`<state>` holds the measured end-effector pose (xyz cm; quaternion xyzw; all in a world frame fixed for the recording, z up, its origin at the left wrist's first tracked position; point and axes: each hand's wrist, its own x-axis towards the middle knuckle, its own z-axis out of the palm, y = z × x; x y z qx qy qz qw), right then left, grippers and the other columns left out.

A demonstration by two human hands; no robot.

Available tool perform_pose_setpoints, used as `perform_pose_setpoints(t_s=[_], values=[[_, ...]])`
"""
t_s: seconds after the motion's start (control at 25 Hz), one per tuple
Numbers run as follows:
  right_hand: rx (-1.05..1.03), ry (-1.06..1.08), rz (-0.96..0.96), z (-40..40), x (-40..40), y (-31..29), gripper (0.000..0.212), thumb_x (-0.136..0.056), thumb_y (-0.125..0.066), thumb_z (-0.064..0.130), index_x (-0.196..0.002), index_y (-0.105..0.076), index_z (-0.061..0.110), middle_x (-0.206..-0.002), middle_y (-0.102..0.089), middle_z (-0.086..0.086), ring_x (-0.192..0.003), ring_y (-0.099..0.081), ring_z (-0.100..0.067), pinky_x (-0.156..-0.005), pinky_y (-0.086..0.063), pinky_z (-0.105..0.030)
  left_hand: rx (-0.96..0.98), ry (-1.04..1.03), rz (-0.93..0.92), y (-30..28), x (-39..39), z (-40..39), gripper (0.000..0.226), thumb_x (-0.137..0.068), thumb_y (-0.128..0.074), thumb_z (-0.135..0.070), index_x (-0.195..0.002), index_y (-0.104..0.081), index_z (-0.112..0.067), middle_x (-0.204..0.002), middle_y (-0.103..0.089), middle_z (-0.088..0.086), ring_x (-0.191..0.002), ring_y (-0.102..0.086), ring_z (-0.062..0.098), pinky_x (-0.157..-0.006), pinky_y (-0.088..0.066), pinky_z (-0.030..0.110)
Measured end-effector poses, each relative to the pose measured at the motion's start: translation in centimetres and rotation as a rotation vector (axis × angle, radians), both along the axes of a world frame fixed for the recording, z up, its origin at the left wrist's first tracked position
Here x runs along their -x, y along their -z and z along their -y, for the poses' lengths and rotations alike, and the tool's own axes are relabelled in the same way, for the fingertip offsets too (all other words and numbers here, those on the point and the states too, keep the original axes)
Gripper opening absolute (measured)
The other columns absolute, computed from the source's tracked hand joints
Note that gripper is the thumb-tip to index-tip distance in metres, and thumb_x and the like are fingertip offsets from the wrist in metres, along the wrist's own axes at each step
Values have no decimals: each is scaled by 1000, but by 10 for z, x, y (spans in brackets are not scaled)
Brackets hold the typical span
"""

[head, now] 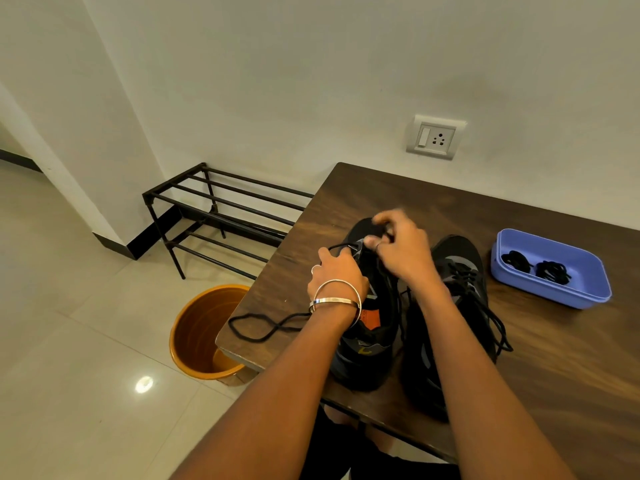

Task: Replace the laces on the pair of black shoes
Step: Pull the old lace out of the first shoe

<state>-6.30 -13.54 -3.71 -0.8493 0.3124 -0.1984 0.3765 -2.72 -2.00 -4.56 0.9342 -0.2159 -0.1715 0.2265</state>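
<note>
Wooden table (433, 202), wall behind. Left shoe (375, 306) under both hands; left hand (334, 271) pinches lace (263, 327), right hand (401, 247) curls at the eyelets (blurred). Risk: loose lace beside the fingers slipping off the table edge. Orange tongue label unreadable

The low lace-up shoes (367, 306) were black with grey panels and an orange inner label. Black coiled laces (535, 268) lay in a lilac plastic tray (588, 289) on the dark wood-grain table (554, 358), beside an orange plastic bucket (197, 334).
</note>
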Motion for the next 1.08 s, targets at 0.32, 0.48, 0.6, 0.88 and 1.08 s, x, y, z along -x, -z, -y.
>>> perform_pose_setpoints(t_s=[0.32, 0.48, 0.6, 0.88, 1.08], values=[[263, -21, -280, -7, -7, 5, 15, -91, -62, 13, -90, -73, 4, -104, -65, -13, -100, -61, -29, -82, -50, -34, -5, 22, -9, 0, 1, 1, 52, -92, -59, -32, -140, -40, -25, -144, -28, 11, -119, -47, 35, -91, -46, 43], [-3, 58, -174, -8, -4, 7, 22, -95, -52, 10, -88, -71, 2, -96, -69, -12, -94, -62, -24, -83, -49, -34, 9, 19, -17, -1, 0, 2, 52, -92, -58, -32, -140, -40, -26, -144, -29, 10, -120, -47, 35, -90, -46, 43], [-419, 184, 33, -11, -4, 4, 25, -95, -47, 5, -76, -65, 6, -86, -70, -13, -72, -66, -19, -64, -55, -31, 15, 38, -27, 0, -1, 1, 57, -91, -59, -31, -144, -37, -30, -144, -29, 9, -120, -47, 35, -91, -46, 44], [-16, 385, -97, 10, 12, -2, 19, -96, -51, 12, -112, -60, 5, -119, -61, -17, -115, -56, -34, -93, -48, -43, 16, 32, -21, -1, -1, 0, 59, -92, -58, -27, -146, -36, -32, -145, -29, 9, -122, -47, 35, -94, -46, 45], [365, 103, -237, -3, -2, -10, 34, -96, -56, 24, -128, -58, 17, -136, -44, -14, -127, -33, -35, -103, -33, -47, 33, 23, -19, -1, -3, -1, 55, -91, -58, -30, -143, -40, -33, -140, -33, 9, -120, -48, 35, -93, -45, 44]])
